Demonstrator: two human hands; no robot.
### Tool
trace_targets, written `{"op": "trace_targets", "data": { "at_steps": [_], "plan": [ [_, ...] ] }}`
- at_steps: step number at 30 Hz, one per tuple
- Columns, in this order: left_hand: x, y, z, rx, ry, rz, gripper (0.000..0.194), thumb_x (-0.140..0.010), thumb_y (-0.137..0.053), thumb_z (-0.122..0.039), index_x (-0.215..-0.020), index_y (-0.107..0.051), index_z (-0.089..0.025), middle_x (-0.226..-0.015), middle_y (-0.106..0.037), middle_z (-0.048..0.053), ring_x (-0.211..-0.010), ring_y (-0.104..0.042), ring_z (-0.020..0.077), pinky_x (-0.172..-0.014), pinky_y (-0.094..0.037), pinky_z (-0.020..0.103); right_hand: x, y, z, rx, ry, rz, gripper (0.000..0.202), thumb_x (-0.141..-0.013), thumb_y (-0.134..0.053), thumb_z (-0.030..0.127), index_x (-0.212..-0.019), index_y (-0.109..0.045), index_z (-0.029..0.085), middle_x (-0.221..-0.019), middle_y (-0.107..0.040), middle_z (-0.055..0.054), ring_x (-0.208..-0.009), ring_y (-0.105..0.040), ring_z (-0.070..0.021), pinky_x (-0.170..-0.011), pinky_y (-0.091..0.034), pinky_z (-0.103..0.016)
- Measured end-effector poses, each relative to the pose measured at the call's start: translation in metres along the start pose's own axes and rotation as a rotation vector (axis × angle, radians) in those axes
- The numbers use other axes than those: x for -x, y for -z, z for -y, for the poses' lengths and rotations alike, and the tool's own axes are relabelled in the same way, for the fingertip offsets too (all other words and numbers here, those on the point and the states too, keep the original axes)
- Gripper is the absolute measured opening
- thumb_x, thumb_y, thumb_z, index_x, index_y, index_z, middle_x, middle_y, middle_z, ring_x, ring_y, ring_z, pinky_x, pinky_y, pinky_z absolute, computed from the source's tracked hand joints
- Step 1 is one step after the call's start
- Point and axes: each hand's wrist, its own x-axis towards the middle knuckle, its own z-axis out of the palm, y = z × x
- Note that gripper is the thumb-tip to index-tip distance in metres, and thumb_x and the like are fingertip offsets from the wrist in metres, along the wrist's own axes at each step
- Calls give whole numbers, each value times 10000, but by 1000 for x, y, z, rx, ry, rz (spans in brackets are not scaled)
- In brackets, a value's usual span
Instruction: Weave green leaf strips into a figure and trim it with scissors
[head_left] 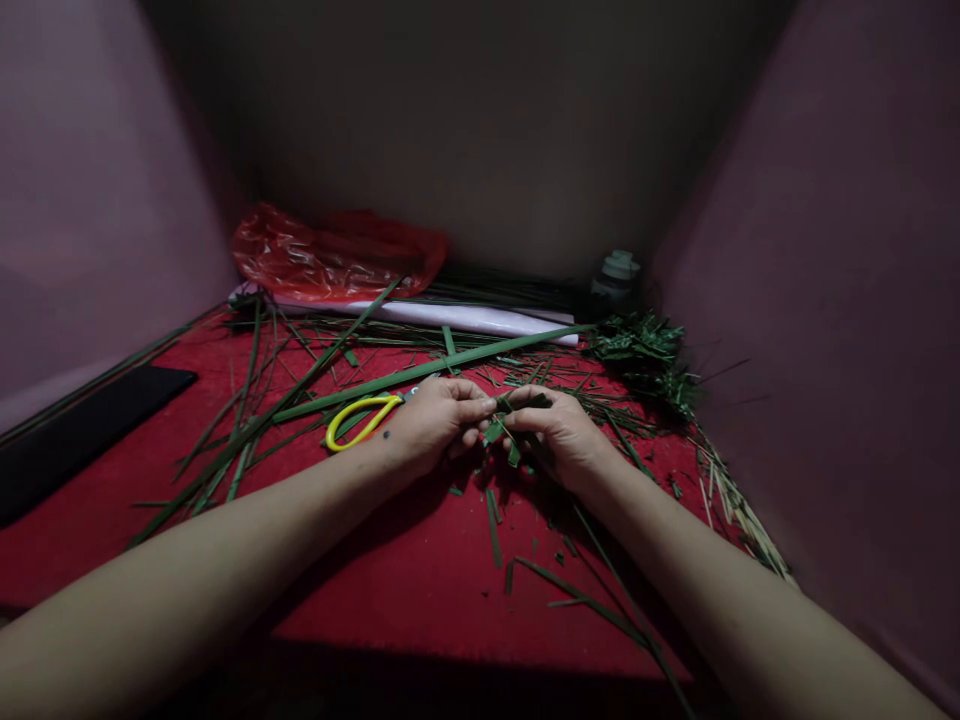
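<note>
Over the middle of the red table surface [390, 590], a small folded piece of green leaf [495, 432] is pinched between both hands. My left hand [446, 420] closes its thumb and fingers on the piece's left side. On the right side, my right hand [547, 425] has its fingers closed on the same leaf, and a long thin strip runs down from beneath it. Scissors with yellow handles [362, 422] lie just left of my left hand, their blades partly hidden behind it.
Long green leaf strips [405, 377] and scraps litter the table. At the back are a red plastic bag [337, 255], a white roll [465, 318] and a bottle [616, 275]. Green leafy pieces [645, 350] sit at right; a black flat object [97, 425] lies left. Walls flank both sides.
</note>
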Motion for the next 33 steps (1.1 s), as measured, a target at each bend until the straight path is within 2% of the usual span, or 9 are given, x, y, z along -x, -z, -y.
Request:
{"op": "trace_targets", "data": {
  "at_steps": [4, 8, 11, 14, 18, 23, 28, 31, 33],
  "plan": [
    [0, 0, -4, -16, 9, 8, 169, -723, -581, -244, -611, -500, -148, -388, -475, -44, -278, -332, 42, -298, -210, 167, 1, 0, 1, 9, -13, 5, 269, -546, -649, 121, -782, -539, 187, -532, -611, 21, -401, -534, -125, -363, -393, -217],
    [-5, 16, -9, 2, -16, -105, 172, -712, -592, -239, -607, -484, -156, -399, -439, -55, -299, -324, 42, -300, -222, 165, 2, 6, 9, -27, -8, -12, 277, -543, -633, 86, -789, -547, 179, -515, -596, 24, -422, -558, -130, -390, -420, -217],
    [-6, 27, -9, -23, -48, -113, 163, -705, -597, -245, -621, -488, -158, -440, -446, -48, -332, -341, 45, -312, -218, 164, 0, 17, 18, -84, 37, -42, 296, -540, -647, 65, -791, -541, 183, -521, -577, 43, -421, -557, -109, -406, -432, -202],
    [-7, 28, -8, -186, -22, -75, 165, -715, -579, -266, -623, -500, -154, -435, -459, -40, -328, -332, 45, -323, -198, 169, -2, 27, 23, -122, 59, -77, 312, -533, -657, 49, -787, -542, 190, -533, -568, 57, -420, -556, -99, -412, -445, -199],
    [-12, 22, -5, -467, -36, -30, 202, -721, -555, -291, -590, -511, -144, -443, -505, -16, -341, -372, 53, -350, -233, 170, -3, 30, 23, -122, 51, -36, 301, -537, -662, 52, -783, -551, 186, -551, -578, 51, -427, -548, -91, -414, -449, -199],
    [-17, 22, -2, -546, -52, -35, 225, -703, -565, -319, -570, -535, -141, -463, -539, 3, -348, -390, 67, -359, -241, 183, -1, 27, 22, -96, 50, 12, 291, -556, -661, 75, -814, -575, 177, -549, -589, 39, -442, -547, -95, -423, -448, -200],
    [-16, 25, -6, -610, -118, -145, 125, -682, -580, -267, -688, -599, -144, -574, -591, 18, -456, -480, 103, -435, -325, 202, -1, 26, 20, -88, 56, 27, 293, -561, -662, 72, -821, -570, 172, -558, -587, 39, -424, -540, -86, -423, -448, -197],
    [-12, 24, -10, -679, -267, -300, 206, -688, -598, -279, -857, -611, -161, -751, -637, 39, -665, -569, 147, -587, -403, 221, -1, 25, 18, -52, 47, 57, 297, -569, -666, 92, -840, -567, 166, -575, -599, 25, -426, -552, -102, -420, -461, -219],
    [-7, 21, -14, -683, -397, -337, 228, -739, -559, -298, -918, -602, -165, -867, -642, 52, -788, -578, 160, -694, -422, 237, 0, 23, 16, -35, 48, 84, 317, -569, -669, 105, -863, -566, 164, -580, -603, 20, -425, -560, -115, -408, -459, -230]
  ]
}}
